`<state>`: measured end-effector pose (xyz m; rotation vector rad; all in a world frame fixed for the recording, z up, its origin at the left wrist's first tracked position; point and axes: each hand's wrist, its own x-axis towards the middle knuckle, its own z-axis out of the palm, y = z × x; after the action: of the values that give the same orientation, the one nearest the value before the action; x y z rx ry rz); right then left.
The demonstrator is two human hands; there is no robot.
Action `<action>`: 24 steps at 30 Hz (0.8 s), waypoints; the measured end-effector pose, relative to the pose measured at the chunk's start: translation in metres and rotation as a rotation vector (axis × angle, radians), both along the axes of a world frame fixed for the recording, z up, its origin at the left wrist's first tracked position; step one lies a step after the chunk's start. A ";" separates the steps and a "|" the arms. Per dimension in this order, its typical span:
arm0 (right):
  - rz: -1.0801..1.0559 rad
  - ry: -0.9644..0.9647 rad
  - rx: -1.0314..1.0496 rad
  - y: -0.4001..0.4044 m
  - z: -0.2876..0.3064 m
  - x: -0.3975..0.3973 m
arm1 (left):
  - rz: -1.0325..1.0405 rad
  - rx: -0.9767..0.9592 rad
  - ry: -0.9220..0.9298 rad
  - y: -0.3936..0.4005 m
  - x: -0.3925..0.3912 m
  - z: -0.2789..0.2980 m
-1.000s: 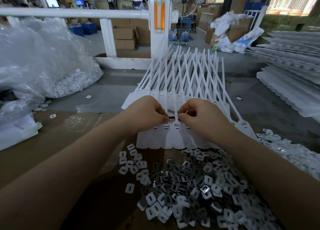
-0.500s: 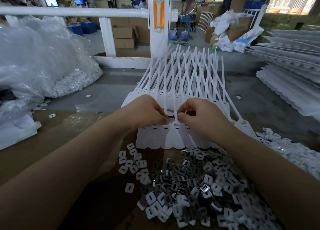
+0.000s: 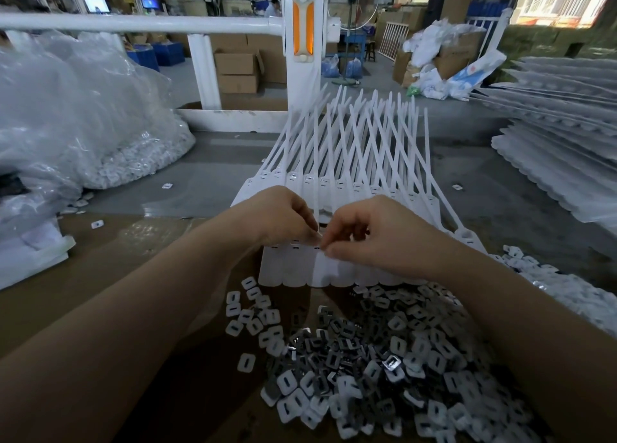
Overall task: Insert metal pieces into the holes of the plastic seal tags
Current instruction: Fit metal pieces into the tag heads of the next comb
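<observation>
Your left hand (image 3: pixel 278 217) sits centre frame on the white seal tags (image 3: pixel 337 188), fingers curled down with the tips pressed together on the near row of tag heads. Your right hand (image 3: pixel 384 235) is just beside it, thumb and forefinger pinched together at the slot line of a tag. Cannot tell if a metal piece is between them; too small and hidden. The fingertips of the two hands nearly touch.

The tags lie in overlapping rows in the middle of the frame. Flat heads point toward you, and the long thin tails fan away toward the upper centre. A far row of heads shows above your hands, each with a small slot. The near row's rounded ends poke out below your hands.

Metal pieces (image 3: pixel 350 352) are heaped loose at lower centre and lower right, dark grey and shiny, mixed with small white slotted plastic squares (image 3: pixel 247 362). Some white squares are scattered at the left edge of the heap. All of it rests on a brown cardboard surface (image 3: pixel 117 275).

At upper left is a big clear plastic bag (image 3: pixel 83 115) of white parts. At the right edge are stacks of more white tag sheets (image 3: pixel 561 142). A white post with an orange reflector (image 3: pixel 303 28) stands at upper centre, with cardboard boxes (image 3: pixel 238 68) behind it.
</observation>
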<state>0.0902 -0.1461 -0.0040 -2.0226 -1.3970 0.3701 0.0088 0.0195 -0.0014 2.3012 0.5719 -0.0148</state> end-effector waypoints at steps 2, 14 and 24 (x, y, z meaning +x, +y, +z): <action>0.152 0.031 -0.099 -0.003 0.006 -0.004 | -0.001 -0.011 -0.004 0.001 -0.001 -0.001; 0.428 -0.002 -0.246 -0.002 0.010 -0.020 | -0.047 -0.024 -0.016 0.013 -0.001 -0.001; 0.248 0.059 -0.150 -0.002 0.009 -0.014 | -0.104 0.025 -0.006 0.017 -0.003 0.001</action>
<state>0.0764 -0.1486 0.0046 -1.9403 -1.6295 0.6544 0.0060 0.0365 -0.0003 2.3524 0.4517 -0.0512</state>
